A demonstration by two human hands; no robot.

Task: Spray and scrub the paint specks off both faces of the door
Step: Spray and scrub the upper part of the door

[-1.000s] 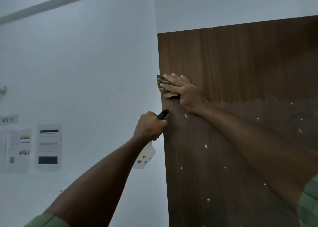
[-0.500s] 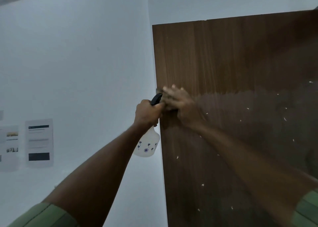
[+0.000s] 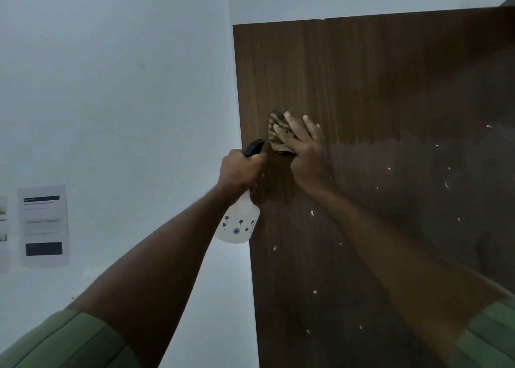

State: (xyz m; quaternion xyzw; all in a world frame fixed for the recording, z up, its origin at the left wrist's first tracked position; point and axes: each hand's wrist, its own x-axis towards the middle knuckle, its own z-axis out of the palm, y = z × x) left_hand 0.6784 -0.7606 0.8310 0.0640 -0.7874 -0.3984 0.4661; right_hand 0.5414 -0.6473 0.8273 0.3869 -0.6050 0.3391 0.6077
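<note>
The right hand (image 3: 305,150), fingers spread and straight, presses a crumpled striped scrubbing cloth (image 3: 276,132) flat against the dark brown wood-grain door (image 3: 376,75), near the door's free edge. Just beside and below that hand, the left hand (image 3: 239,171) is curled round the neck of a white translucent plastic spray bottle with a black trigger head (image 3: 238,224), its nozzle raised toward the cloth; the bottle's body hangs beneath the fist, in front of the door edge. Outward from the scrubbing hand, a darker, wet-looking zone spreads to the right and downward, and within it many white paint specks (image 3: 312,213) are visible, scattered below the wrist and far out to the right. Above the hand the wood looks dry and largely free of specks. By this evidence the work is at an early stage: this face needs much scrubbing, and the other face, unseen here, presumably remains.
</note>
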